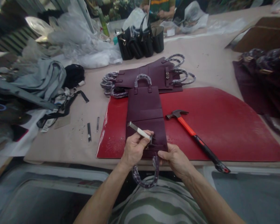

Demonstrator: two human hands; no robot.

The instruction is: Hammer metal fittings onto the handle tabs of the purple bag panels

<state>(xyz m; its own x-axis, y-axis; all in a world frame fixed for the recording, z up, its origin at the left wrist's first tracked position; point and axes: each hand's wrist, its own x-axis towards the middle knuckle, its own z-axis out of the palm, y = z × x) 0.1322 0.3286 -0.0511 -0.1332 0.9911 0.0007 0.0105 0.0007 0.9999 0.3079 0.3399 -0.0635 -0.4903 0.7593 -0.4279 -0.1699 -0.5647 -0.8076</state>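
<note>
A dark purple bag panel lies over a red board, a plastic-wrapped handle at each end. Closed fingers of my left hand grip a metal punch with a white-wrapped shaft. It leans up to the left, its lower end by a small metal fitting on the panel; exact contact is hidden. My right hand pinches the panel's near right edge, thumb on top. The near handle hangs past the table edge. Right of the panel rests a claw hammer with an orange-and-black handle.
More purple panels are stacked behind. Black bags stand farther back, near another person's hands. Purple bag pieces lie at right. Two small metal tools lie at left; grey bins sit below the table edge.
</note>
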